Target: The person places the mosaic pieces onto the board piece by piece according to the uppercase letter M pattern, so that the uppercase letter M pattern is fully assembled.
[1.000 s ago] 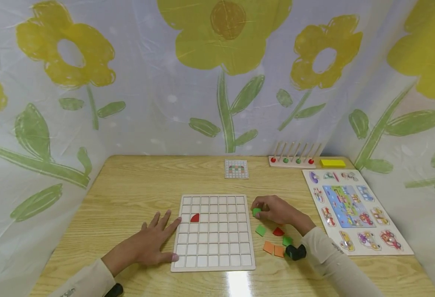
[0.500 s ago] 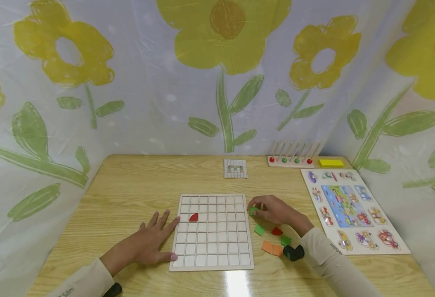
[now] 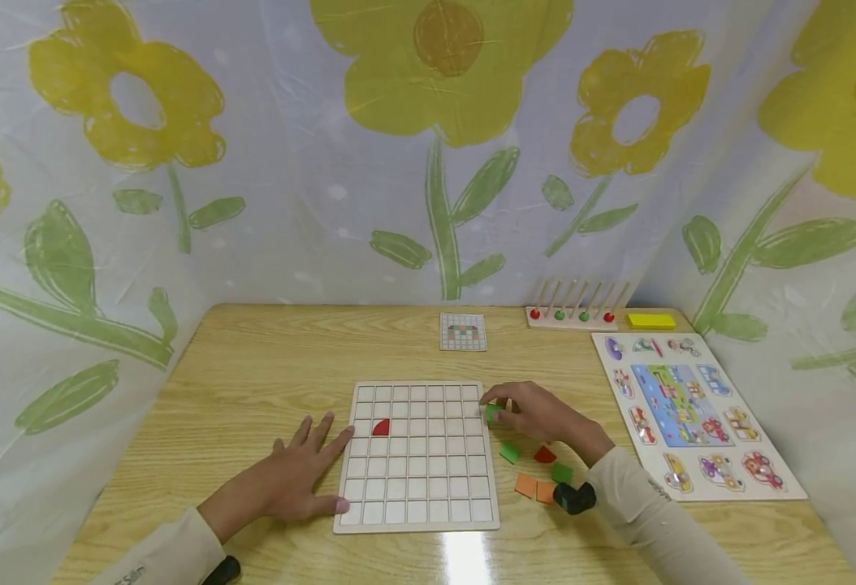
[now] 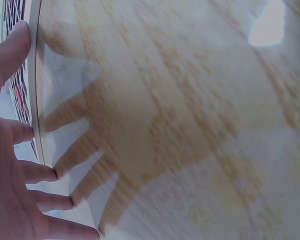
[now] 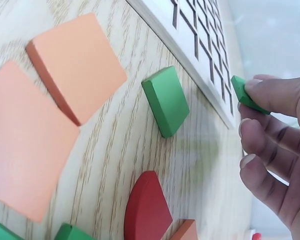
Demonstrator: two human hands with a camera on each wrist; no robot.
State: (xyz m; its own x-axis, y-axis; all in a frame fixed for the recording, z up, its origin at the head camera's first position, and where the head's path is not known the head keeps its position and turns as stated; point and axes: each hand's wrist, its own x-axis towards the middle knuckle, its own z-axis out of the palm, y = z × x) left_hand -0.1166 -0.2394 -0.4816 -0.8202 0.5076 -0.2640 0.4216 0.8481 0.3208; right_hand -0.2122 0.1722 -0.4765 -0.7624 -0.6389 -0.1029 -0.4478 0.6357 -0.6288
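Observation:
A pale wooden grid board [image 3: 417, 530] lies on the table with one red quarter-circle piece [image 3: 381, 427] in a cell at its upper left. My left hand [image 3: 292, 479] is spread flat, thumb and index finger touching the board's left edge. Beside the right edge, my right hand [image 3: 538, 413] pinches a green square tile [image 5: 247, 95] between thumb and fingers. On the table below that hand lie a green tile [image 5: 167, 102], a red quarter-circle piece [image 5: 147, 207], two orange square tiles [image 5: 80, 67] and another green tile [image 3: 562, 473].
Behind the board lies a small pattern card [image 3: 463, 332]. A peg stand [image 3: 572, 318] with red and green beads and a yellow block [image 3: 650, 321] are at the back right. A picture puzzle board [image 3: 698, 487] lies on the right. Flowered cloth [image 3: 289, 244] hangs around the table.
My right hand has moved slightly left toward the board's right edge, still pinching the green tile. My left hand stays at the board's left edge.

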